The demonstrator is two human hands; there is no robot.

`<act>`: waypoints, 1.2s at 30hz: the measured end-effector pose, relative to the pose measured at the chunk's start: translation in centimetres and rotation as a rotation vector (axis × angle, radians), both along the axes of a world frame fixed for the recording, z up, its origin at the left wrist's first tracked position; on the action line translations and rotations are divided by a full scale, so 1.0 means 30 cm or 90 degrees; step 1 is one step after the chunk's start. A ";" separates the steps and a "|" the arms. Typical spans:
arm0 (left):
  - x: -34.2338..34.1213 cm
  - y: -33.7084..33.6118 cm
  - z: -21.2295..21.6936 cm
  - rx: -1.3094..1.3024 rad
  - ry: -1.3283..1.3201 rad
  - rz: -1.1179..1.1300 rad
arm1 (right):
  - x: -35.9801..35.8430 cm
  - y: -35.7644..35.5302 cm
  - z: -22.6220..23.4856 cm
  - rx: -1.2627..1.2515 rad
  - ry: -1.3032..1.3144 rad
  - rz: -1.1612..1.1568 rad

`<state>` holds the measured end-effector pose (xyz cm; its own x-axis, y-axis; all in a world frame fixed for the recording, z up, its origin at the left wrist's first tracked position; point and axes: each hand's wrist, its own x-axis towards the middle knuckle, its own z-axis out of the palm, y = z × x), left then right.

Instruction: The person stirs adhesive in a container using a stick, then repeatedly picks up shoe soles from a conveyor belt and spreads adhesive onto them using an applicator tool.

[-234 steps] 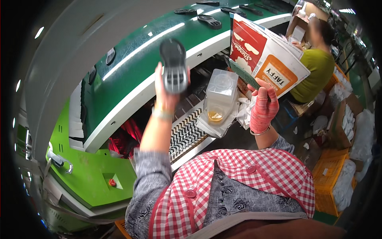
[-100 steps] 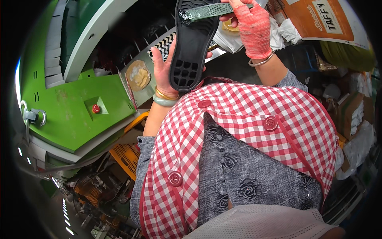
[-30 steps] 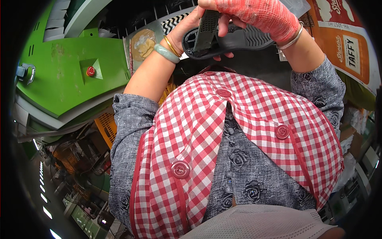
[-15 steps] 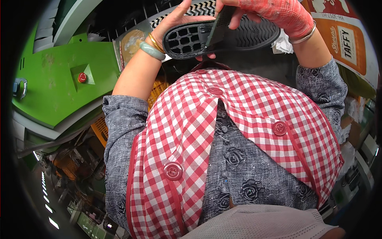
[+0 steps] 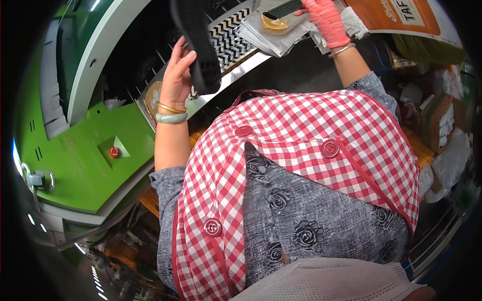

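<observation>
My left hand (image 5: 175, 80), bare with a gold bangle and a pale green bangle at the wrist, grips a black shoe sole (image 5: 202, 47). The sole hangs lengthwise in front of the fingers, and its far end runs out at the top edge. My right hand (image 5: 327, 22), in a reddish-pink knit glove, pinches the end of a dark green flat strip (image 5: 286, 9); its exact kind is unclear. Below the strip's other end lies a round yellow, shallow, dish-like thing (image 5: 274, 24), resting on white sheets or bags (image 5: 273, 42).
A band with black-and-pale zigzag pattern (image 5: 233, 37) runs beside the sole. To the left stands a green machine panel (image 5: 75, 165) with a red button (image 5: 114, 152). An orange-and-white carton (image 5: 406, 17) is at the upper right. Boxes and plastic bags (image 5: 447, 155) crowd the right side.
The sole has swung from crosswise to lengthwise and moved left, now in my left hand alone. My right hand has drawn the dark strip off it, over to the yellow dish-like thing.
</observation>
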<state>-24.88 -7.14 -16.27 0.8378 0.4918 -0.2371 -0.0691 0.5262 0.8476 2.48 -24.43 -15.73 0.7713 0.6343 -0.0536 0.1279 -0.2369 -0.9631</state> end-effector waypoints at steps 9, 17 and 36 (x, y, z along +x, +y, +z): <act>0.073 -0.055 -0.079 0.307 -0.002 0.118 | -0.004 -0.019 -0.253 -0.063 -0.048 -0.039; 0.084 -0.045 -0.188 1.070 0.109 0.181 | 0.013 -0.008 -0.338 0.112 0.095 -0.072; 0.175 -0.110 0.176 0.805 -0.053 0.376 | -0.394 0.105 0.291 0.341 0.371 0.152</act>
<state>-19.64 -10.46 -10.99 0.4234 0.6133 0.6668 -0.0829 -0.7067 0.7026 -9.35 -21.29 -7.00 0.5550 0.8305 -0.0476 -0.4380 0.2432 -0.8655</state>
